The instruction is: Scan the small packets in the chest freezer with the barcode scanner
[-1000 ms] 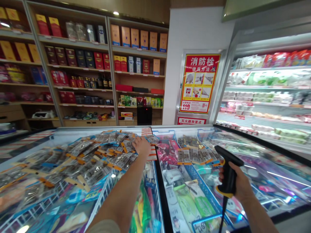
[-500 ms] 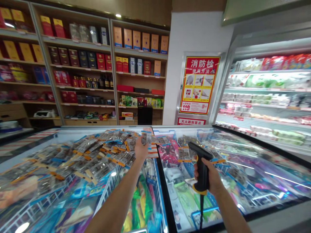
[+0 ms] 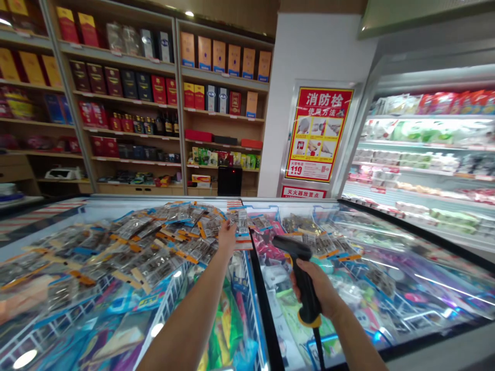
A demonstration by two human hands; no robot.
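My right hand (image 3: 315,288) grips a black and yellow barcode scanner (image 3: 305,278), its cord hanging down and its head tilted to the left. My left hand (image 3: 227,236) is closed on a small clear packet (image 3: 240,219) with a blue edge and dark contents, held over the striped middle strip of the freezer. Beside it on the left lies a heap of similar packets (image 3: 154,232) with orange and blue ends, spread over the freezer glass. A smaller group of packets (image 3: 328,245) lies past the scanner on the right.
Under the glass, the chest freezer (image 3: 260,304) holds wire baskets (image 3: 170,304) and bagged goods. Behind it stand wooden shelves (image 3: 222,118) of boxes and bottles. A red poster (image 3: 319,134) hangs on the wall, and a lit refrigerated case (image 3: 433,154) is at right.
The barcode scanner has swung left and tipped toward the packet in my left hand. That packet has shifted slightly right, and several packets on the right are now uncovered.
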